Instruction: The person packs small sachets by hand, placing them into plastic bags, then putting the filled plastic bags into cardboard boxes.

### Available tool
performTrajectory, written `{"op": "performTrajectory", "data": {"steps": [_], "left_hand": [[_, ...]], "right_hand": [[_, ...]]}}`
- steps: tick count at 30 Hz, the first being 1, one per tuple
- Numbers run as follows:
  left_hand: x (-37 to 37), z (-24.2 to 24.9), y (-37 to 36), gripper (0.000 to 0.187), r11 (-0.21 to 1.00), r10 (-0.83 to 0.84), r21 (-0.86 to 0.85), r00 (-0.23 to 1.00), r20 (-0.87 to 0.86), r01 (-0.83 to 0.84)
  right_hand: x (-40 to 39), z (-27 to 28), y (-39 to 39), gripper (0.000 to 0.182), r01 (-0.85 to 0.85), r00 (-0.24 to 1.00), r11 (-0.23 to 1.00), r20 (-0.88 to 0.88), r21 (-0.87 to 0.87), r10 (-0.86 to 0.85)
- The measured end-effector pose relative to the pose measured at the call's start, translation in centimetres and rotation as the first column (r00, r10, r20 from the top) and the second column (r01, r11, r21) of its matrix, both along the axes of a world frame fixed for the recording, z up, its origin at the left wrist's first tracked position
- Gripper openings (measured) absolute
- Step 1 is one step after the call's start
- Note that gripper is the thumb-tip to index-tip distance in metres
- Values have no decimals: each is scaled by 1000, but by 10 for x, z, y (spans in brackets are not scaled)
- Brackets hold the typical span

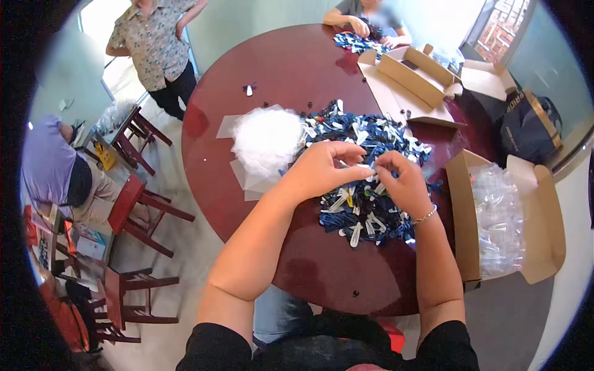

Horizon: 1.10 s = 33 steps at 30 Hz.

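Note:
Both of my hands are raised over a wide pile of dark blue and white clip-like pieces (356, 232) on the round dark red table (247, 74). My left hand (328, 167) has its thumb and forefinger stretched toward a small whitish piece (371, 174) at the fingertips. My right hand (402, 179), with a bracelet at the wrist, pinches at the same small piece; its exact shape is too small to make out. Left of the pile lies a heap of clear plastic bags (266, 142), close to my left wrist.
An open cardboard box (464, 216) of clear packages stands at the right. Flattened cardboard (408, 80) lies at the back, before a seated person (371, 25) handling more pieces. Another person (151, 46) stands back left; one sits far left. Red stools (127, 204) stand left.

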<state>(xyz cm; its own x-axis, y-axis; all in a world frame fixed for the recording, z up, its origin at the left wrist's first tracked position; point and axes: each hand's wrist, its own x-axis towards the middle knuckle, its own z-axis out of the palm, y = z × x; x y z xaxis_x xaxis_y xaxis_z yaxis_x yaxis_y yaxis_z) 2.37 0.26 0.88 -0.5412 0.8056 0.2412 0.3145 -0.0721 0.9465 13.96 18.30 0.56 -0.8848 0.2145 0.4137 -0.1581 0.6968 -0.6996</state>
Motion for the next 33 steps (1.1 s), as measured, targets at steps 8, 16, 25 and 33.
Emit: {"op": "performTrajectory", "data": {"steps": [8,16,25,33], "left_hand": [[2,-5,8,28,998,16,62,991,130,-24],[-4,0,3,12,932,197,178,853,483,-316],[-2,3,3,11,921,237,195,882,407,-337],[-3,0,6,16,920,269,188,904,333,-343]], "right_hand": [[-4,-4,13,15,-63,994,898,57,-435,97],[1,5,2,21,-21,1000,615,-6,-788,26],[4,6,-9,10,-95,995,647,-57,-757,80],[5,6,-9,11,28,960,762,-194,-647,-200]]}}
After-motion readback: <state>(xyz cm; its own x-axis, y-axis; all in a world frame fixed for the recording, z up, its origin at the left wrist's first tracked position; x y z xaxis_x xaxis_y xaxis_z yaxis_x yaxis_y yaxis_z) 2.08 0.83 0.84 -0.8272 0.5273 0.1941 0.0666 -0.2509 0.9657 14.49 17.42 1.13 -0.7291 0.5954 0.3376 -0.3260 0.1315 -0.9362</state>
